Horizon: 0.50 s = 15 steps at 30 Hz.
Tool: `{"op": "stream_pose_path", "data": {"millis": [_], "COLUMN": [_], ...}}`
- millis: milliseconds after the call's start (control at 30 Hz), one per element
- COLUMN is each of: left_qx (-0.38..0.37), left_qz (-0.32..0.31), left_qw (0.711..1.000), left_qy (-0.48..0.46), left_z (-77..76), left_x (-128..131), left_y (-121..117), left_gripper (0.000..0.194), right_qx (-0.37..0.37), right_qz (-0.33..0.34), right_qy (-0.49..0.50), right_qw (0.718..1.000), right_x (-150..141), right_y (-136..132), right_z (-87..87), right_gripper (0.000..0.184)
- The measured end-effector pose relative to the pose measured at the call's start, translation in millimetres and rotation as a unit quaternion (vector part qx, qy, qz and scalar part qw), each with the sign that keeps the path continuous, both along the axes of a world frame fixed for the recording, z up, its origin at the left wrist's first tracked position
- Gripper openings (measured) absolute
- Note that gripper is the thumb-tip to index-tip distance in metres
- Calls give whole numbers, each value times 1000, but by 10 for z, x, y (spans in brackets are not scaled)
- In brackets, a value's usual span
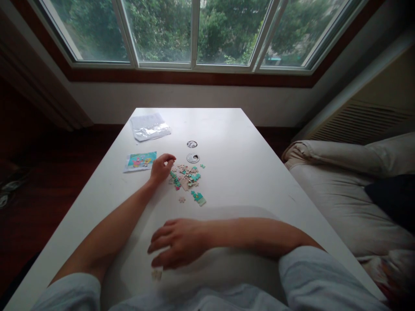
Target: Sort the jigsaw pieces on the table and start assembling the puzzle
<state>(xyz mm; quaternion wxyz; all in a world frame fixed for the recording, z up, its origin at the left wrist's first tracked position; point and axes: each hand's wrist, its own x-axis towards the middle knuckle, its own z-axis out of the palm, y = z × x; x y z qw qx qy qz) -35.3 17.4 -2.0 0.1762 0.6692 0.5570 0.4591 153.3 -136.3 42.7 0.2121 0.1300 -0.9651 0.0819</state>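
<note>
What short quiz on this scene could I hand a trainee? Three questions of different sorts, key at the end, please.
1. True or false: the right hand is closer to the window than the left hand is.
2. How many round marks show on the white table?
3. Fill in the blank: the left hand is between the main pile of puzzle pieces and the colorful ____.

Key:
1. False
2. Two
3. Picture

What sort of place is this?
Probably a room in a home: puzzle pieces lie on a white table facing a wide window, and what looks like a sofa stands at the right.
</note>
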Motion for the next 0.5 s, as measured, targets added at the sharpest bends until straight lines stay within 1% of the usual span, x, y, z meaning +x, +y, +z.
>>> {"op": "stream_pose_path", "data": {"millis": [33, 67, 133, 200, 267, 333, 433, 500], "left_qx": [9, 14, -4, -28, -35, -38, -40, -37], "left_qz": [15, 38, 82, 113, 122, 120, 107, 94], "left_qw": [1000, 999, 994, 989, 987, 988, 991, 993], "left_qy": [-3, -18, -68, -94, -96, -90, -75, -58], "left_z": [4, 2, -26, -81, -142, -188, -208, -198], "left_x": [-74, -151, -296, -399, -439, -420, -336, -282], "left_y": [38, 77, 152, 211, 242, 242, 203, 171], "left_gripper": [20, 20, 22, 24, 25, 25, 24, 23], "right_qx": [31, 60, 99, 110, 108, 98, 88, 90], "right_qz": [42, 69, 89, 89, 79, 64, 61, 52], "right_qy": [-3, -9, -17, -15, -7, 1, -2, -29], "right_qw": [999, 996, 991, 990, 991, 993, 994, 994], "right_x": [-36, -62, -91, -101, -98, -87, -64, -54], "right_y": [-119, -203, -272, -250, -201, -171, -149, -95], "right_z": [-31, -67, -149, -227, -284, -308, -280, -248], "right_gripper": [29, 28, 26, 24, 24, 25, 27, 23]}}
